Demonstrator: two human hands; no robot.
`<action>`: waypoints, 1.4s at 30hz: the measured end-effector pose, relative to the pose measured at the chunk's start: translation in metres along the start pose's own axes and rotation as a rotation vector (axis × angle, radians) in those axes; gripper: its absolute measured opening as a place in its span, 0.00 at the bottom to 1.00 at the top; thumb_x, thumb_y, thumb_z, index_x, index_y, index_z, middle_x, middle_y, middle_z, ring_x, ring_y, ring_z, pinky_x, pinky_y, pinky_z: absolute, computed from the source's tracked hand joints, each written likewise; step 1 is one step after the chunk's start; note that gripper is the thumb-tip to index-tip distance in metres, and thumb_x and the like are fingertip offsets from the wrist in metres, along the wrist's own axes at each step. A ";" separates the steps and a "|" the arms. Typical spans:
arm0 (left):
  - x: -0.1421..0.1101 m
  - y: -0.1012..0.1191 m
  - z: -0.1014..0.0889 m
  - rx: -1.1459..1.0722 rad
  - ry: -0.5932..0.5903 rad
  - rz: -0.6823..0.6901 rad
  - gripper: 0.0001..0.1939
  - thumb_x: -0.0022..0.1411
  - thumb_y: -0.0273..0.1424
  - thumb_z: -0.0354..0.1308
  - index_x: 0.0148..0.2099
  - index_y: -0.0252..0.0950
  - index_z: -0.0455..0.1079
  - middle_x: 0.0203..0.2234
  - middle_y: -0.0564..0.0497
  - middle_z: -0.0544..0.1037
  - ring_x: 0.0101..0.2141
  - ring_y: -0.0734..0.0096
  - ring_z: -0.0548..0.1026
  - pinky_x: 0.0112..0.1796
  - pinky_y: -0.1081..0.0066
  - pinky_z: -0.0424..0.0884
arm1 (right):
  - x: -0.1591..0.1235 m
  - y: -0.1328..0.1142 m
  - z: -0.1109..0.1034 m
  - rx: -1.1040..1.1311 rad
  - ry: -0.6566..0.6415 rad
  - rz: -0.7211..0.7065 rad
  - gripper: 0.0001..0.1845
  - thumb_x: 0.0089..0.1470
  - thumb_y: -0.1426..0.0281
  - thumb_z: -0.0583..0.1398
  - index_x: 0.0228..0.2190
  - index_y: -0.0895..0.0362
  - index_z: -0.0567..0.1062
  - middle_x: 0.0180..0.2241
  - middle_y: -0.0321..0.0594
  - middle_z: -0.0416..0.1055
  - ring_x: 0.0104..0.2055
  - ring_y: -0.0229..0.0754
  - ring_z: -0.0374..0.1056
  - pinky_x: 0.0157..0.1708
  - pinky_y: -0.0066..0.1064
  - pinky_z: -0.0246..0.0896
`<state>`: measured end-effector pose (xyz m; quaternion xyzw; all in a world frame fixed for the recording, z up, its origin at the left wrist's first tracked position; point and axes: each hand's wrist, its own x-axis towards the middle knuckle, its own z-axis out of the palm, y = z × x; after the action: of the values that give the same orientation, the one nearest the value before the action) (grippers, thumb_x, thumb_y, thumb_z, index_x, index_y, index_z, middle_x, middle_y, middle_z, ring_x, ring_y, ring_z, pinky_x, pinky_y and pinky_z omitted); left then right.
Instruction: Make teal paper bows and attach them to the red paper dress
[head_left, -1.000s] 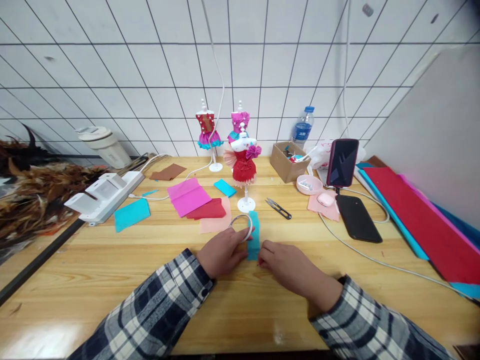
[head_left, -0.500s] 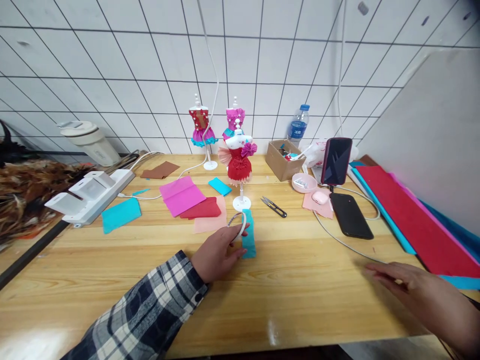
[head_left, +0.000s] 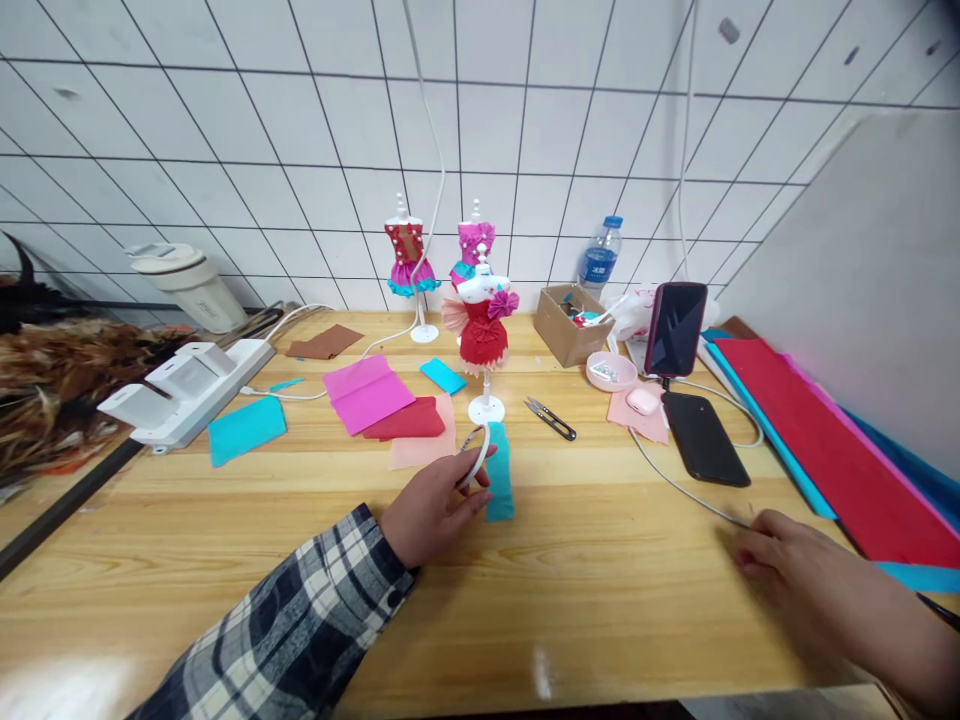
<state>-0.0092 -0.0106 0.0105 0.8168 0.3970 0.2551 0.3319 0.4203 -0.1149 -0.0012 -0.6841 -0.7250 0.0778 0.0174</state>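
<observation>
My left hand [head_left: 431,505] is closed around a looped white tape measure [head_left: 480,455], its thin dark marks just visible. Under its fingertips lies a narrow strip of turquoise crepe paper [head_left: 499,480], flat on the table. Straight beyond the strip stands a small white dress form [head_left: 485,330] in a red paper dress with a magenta flower. My right hand [head_left: 817,575] is low at the right with curled fingers, where a white cable [head_left: 679,488] runs up to them. Whether those fingers grip the cable is hidden. Thread snips [head_left: 551,418] lie between the hands, farther back.
Magenta paper [head_left: 367,395], red paper [head_left: 409,418] and turquoise paper [head_left: 247,430] lie left. Two more dress forms [head_left: 409,260] stand behind. A cardboard box [head_left: 570,330], pink dish [head_left: 611,372], phone [head_left: 677,330] and black power bank [head_left: 705,440] sit right. A power strip [head_left: 187,395] is at far left.
My right hand has shifted slightly and its fingers, stretched out before, are now curled in near the cable. The left hand has barely moved, still with the tape measure. The view has tilted slightly.
</observation>
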 end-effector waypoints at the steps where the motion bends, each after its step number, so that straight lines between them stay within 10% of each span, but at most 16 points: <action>1: 0.000 0.000 0.000 -0.018 0.004 -0.001 0.25 0.63 0.30 0.52 0.62 0.37 0.58 0.38 0.49 0.76 0.33 0.71 0.72 0.38 0.70 0.70 | 0.011 -0.009 -0.009 0.020 -0.064 -0.039 0.14 0.55 0.62 0.52 0.24 0.51 0.72 0.28 0.41 0.70 0.26 0.43 0.70 0.27 0.33 0.60; 10: 0.000 -0.006 -0.003 -0.155 0.078 -0.053 0.28 0.66 0.31 0.49 0.66 0.35 0.49 0.37 0.49 0.78 0.40 0.68 0.76 0.46 0.66 0.69 | 0.179 -0.103 -0.099 -0.128 0.198 0.016 0.21 0.63 0.60 0.41 0.41 0.56 0.68 0.27 0.44 0.72 0.25 0.44 0.66 0.22 0.31 0.46; 15: 0.001 -0.010 -0.002 -0.091 0.094 -0.125 0.16 0.65 0.33 0.50 0.53 0.36 0.68 0.32 0.51 0.80 0.35 0.69 0.77 0.41 0.69 0.70 | 0.256 -0.120 -0.096 -0.163 0.365 0.111 0.23 0.62 0.58 0.46 0.41 0.56 0.76 0.35 0.49 0.75 0.35 0.48 0.70 0.25 0.32 0.49; 20: 0.000 -0.012 -0.001 -0.129 0.075 -0.125 0.19 0.65 0.34 0.50 0.57 0.36 0.65 0.32 0.51 0.79 0.33 0.69 0.77 0.38 0.69 0.70 | 0.288 -0.106 -0.088 -0.132 0.399 0.046 0.23 0.56 0.67 0.55 0.54 0.51 0.70 0.44 0.47 0.75 0.42 0.50 0.70 0.31 0.33 0.55; 24: -0.001 -0.009 -0.001 -0.342 0.073 -0.058 0.29 0.67 0.35 0.48 0.66 0.32 0.48 0.36 0.48 0.79 0.37 0.68 0.77 0.42 0.67 0.69 | 0.273 -0.102 -0.089 0.016 0.626 0.048 0.18 0.58 0.66 0.54 0.47 0.54 0.77 0.42 0.47 0.75 0.42 0.51 0.69 0.34 0.35 0.57; 28: -0.003 -0.006 0.001 -0.227 0.065 -0.047 0.17 0.69 0.33 0.44 0.57 0.35 0.63 0.35 0.48 0.80 0.37 0.68 0.76 0.43 0.66 0.67 | 0.212 -0.139 -0.060 0.355 0.789 -0.050 0.16 0.58 0.66 0.54 0.41 0.56 0.78 0.36 0.44 0.76 0.33 0.45 0.68 0.33 0.34 0.60; 34: -0.001 -0.002 0.000 0.076 0.015 0.092 0.10 0.67 0.29 0.47 0.40 0.37 0.70 0.32 0.50 0.79 0.35 0.68 0.74 0.40 0.68 0.65 | 0.118 -0.218 0.004 0.764 0.464 -0.342 0.13 0.57 0.64 0.57 0.43 0.54 0.72 0.35 0.39 0.73 0.30 0.40 0.64 0.31 0.31 0.61; 42: 0.003 0.000 0.001 0.292 -0.022 0.242 0.13 0.69 0.30 0.45 0.51 0.37 0.67 0.33 0.47 0.78 0.35 0.65 0.74 0.37 0.67 0.66 | 0.109 -0.227 0.012 0.784 0.412 -0.485 0.20 0.50 0.68 0.64 0.45 0.53 0.67 0.40 0.40 0.71 0.39 0.44 0.64 0.38 0.36 0.62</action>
<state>-0.0073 -0.0086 0.0102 0.9008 0.3251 0.2237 0.1811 0.1874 -0.0195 0.0090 -0.4391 -0.7609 0.2012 0.4332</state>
